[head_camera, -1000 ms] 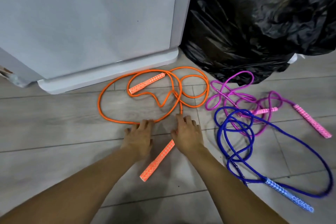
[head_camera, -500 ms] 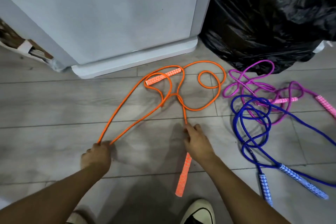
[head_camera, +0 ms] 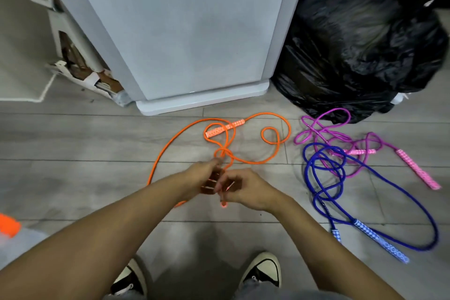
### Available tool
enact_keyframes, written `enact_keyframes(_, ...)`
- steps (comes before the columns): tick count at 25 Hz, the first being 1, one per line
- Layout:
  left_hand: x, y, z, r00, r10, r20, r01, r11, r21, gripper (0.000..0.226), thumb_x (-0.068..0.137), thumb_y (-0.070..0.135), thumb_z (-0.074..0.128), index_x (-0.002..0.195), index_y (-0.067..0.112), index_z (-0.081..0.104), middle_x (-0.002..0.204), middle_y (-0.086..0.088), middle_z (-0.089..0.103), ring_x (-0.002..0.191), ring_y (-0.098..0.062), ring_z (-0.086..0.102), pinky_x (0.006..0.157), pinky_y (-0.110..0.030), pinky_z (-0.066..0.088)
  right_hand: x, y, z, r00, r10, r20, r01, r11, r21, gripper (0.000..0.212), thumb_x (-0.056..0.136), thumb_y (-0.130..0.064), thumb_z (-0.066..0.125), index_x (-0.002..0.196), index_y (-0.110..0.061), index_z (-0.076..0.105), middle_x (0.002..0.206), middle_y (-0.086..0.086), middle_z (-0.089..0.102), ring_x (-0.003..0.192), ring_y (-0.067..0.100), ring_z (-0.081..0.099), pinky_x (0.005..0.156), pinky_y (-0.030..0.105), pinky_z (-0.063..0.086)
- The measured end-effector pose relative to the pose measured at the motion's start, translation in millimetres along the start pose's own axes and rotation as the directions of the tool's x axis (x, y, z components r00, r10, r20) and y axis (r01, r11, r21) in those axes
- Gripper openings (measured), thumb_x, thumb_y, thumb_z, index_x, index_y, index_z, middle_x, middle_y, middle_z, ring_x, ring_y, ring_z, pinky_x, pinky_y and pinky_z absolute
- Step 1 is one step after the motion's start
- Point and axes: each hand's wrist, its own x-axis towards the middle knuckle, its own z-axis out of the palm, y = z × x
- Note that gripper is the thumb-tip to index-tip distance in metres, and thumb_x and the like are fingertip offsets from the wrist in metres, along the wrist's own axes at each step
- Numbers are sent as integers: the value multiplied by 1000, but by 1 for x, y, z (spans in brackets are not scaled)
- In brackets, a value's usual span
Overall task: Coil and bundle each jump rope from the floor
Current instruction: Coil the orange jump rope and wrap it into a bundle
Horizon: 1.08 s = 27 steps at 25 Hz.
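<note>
Orange jump rope (head_camera: 289, 129) is gripped in both hands above a grey plank floor (head_camera: 73, 143). The left hand (head_camera: 202, 176) has its fingers curled, with cord strands lying across them. The right hand (head_camera: 248, 190), touching it, is closed tight on the cord, and an orange end pokes out below. The rest trails in loose loops to 1 orange handle (head_camera: 225, 128) on the floor by a pale grey cabinet (head_camera: 190, 31). To the right lie a pink jump rope (head_camera: 323, 134) and a blue jump rope (head_camera: 326, 178), overlapping. A black plastic bag (head_camera: 360, 56) stands behind them; what it holds cannot be told.
</note>
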Motion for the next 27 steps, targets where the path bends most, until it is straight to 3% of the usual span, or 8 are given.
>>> enact_keyframes(3,-17,-3,2,996,84,-5,-84,996,-3,21,99,21,55,97,5,69,80,-13,61,62,-22,60,57,-27,51,-11,-10,10,999,-7,35,6,1000,5,23,80,5,65,89,-15,70,84,10,73,72,19,71,72,38,57)
enact_keyframes(7,-38,-3,-17,989,143,-46,-134,979,154,24,97,20,53,97,3,70,66,-6,52,52,-19,50,58,-28,51,-2,17,-12,816,44,-577,-253,924,-288,34,79,-9,68,110,-18,56,110,0,60,93,18,62,80,35,49)
enact_keyframes(10,-53,-1,-28,989,141,52,-150,957,249,27,89,28,56,87,6,72,67,-7,52,53,-19,49,60,-30,49,16,38,-5,912,209,-354,-340,866,-367,57,86,-19,70,138,-19,46,127,-2,52,113,16,55,97,34,47)
enact_keyframes(12,-61,5,-36,986,163,48,-169,909,380,26,87,32,57,78,11,69,65,-6,49,51,-19,45,54,-26,45,23,31,-3,926,153,-344,-282,887,-365,17,92,-15,64,110,-15,64,92,2,67,82,12,65,78,33,52)
enact_keyframes(17,-82,19,-72,989,144,24,-88,458,885,21,103,27,47,108,22,66,70,-6,55,49,-23,57,39,-18,44,20,-64,-73,840,127,-528,54,948,315,22,100,-13,54,82,-12,66,55,3,49,32,4,31,35,16,23)
enact_keyframes(21,-113,34,-87,972,108,-208,198,98,975,30,100,13,46,124,5,63,118,-13,70,94,-28,71,70,-26,56,7,-102,-122,535,317,-783,241,831,501,27,101,-26,50,79,-16,62,58,4,50,25,5,25,36,9,17)
enact_keyframes(24,-138,45,-108,863,362,-352,210,377,902,41,104,26,34,123,0,60,131,-22,59,115,-36,60,88,-32,48,-3,-94,-126,394,349,-850,74,910,408,31,102,-26,47,74,-18,59,71,16,62,21,6,30,34,8,19)
enact_keyframes(27,-160,58,-118,794,508,-332,-104,653,750,38,102,33,43,82,8,64,86,-27,62,81,-37,64,61,-30,44,-14,-82,-117,506,405,-761,-414,889,197,19,96,-20,52,90,-9,66,86,19,71,37,16,50,40,17,28)
